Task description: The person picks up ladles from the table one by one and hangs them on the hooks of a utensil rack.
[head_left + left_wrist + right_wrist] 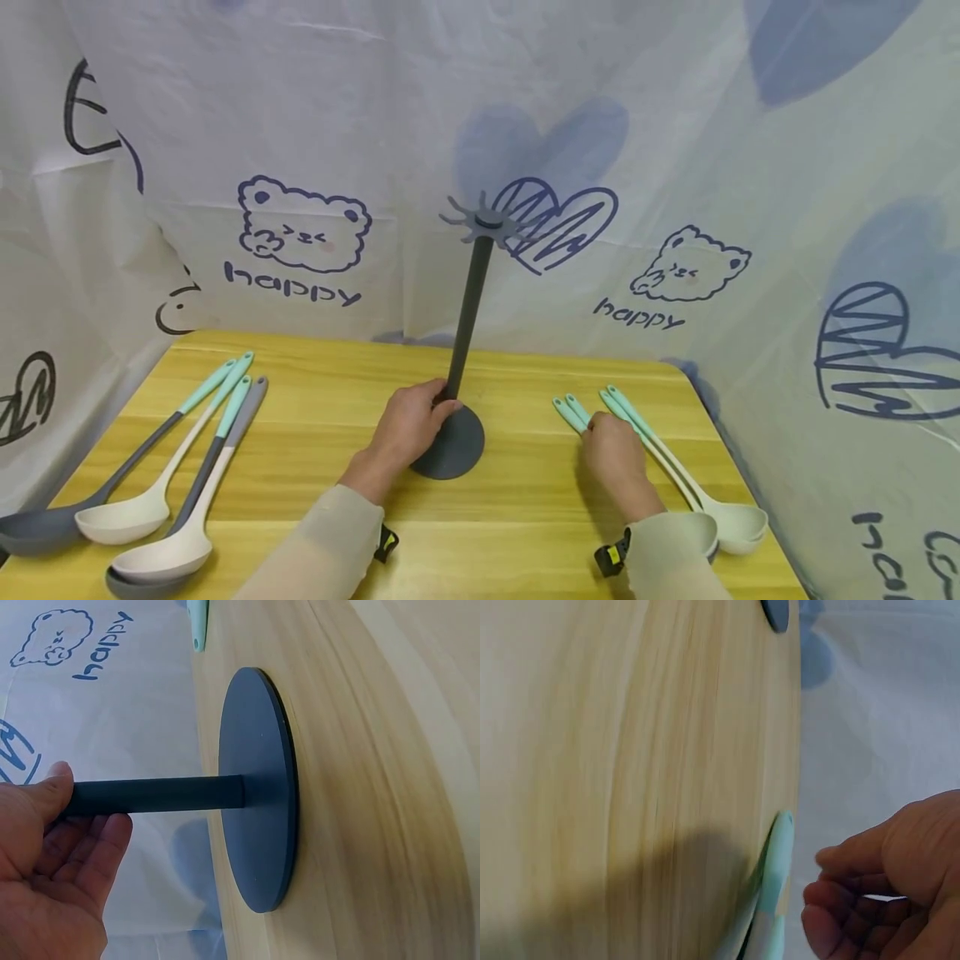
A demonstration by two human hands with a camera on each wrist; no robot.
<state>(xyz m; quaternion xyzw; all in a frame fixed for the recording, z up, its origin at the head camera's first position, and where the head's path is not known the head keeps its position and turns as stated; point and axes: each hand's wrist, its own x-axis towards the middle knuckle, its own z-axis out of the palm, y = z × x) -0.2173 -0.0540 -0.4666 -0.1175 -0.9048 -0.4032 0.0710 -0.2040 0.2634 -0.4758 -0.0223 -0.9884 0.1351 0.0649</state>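
A dark grey utensil stand [470,317] with a round base [255,847] and a crown of hooks stands upright mid-table. My left hand [405,425] grips its pole low down, thumb on one side and fingers on the other. On the right, several ladles with mint-green handles [660,446] lie with their bowls towards me. My right hand [617,458] is above the left pair of handles, partly hiding them in the head view. In the right wrist view its fingers are loosely bent beside a mint handle [778,859], with a gap between them and nothing held.
At the table's left, several more ladles [157,567] lie side by side, grey and cream with mint or grey handles. The wooden table [322,375] ends against a printed white cloth [420,125] that hangs behind and on both sides.
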